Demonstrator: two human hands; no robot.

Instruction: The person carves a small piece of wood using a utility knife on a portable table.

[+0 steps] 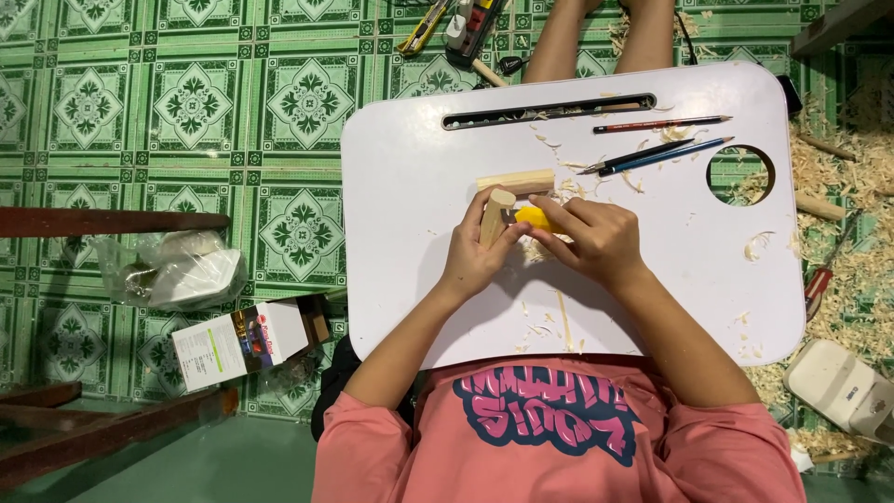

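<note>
My left hand (473, 253) grips a short round wooden stick (494, 212), held upright over a white lap tray (419, 279). Against the stick's side, my right hand (596, 240) holds a yellow-handled knife (537, 218); its blade is hidden. A second pale wooden block (518, 181) lies flat just beyond the stick. Thin wood shavings (549, 321) are scattered over the tray around both hands.
A red pencil (661, 123) and two dark pencils (656, 155) lie at the tray's far right, by a round hole (739, 175). A slot (549, 110) runs along its far edge. On the green tiled floor: a cardboard box (244, 341), a plastic bag (177, 270), tools (456, 28), shavings (857, 177).
</note>
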